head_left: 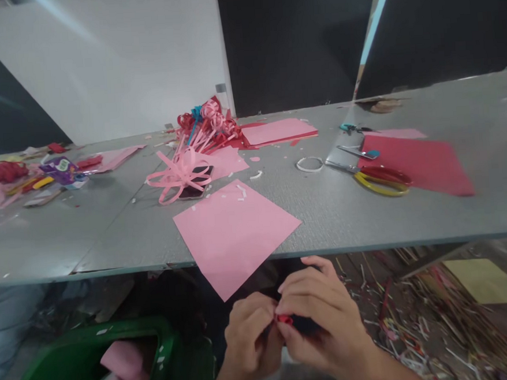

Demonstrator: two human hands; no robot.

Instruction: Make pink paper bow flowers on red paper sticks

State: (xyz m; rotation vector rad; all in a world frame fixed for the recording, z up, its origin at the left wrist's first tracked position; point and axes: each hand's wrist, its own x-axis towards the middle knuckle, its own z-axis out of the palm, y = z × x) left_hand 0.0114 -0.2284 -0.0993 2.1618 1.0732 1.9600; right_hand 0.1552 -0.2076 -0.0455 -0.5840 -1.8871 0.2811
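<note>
Below the table's front edge, my two hands meet over a small red piece, perhaps rolled paper. My left hand pinches its left side, and my right hand grips it between thumb and fingers. Much of the piece is hidden by the fingertips. A pink sheet lies just beyond, one corner hanging over the edge. Behind it, a pink paper-strip bow rests partly over a dark phone. Red-and-yellow-handled scissors lie at the right, on a red sheet.
Paper flowers and stacked sheets stand at the table's back. A white ring lies mid-table. A purple packet sits left. A green bin holds paper below. Sticks and scraps cover the floor at right.
</note>
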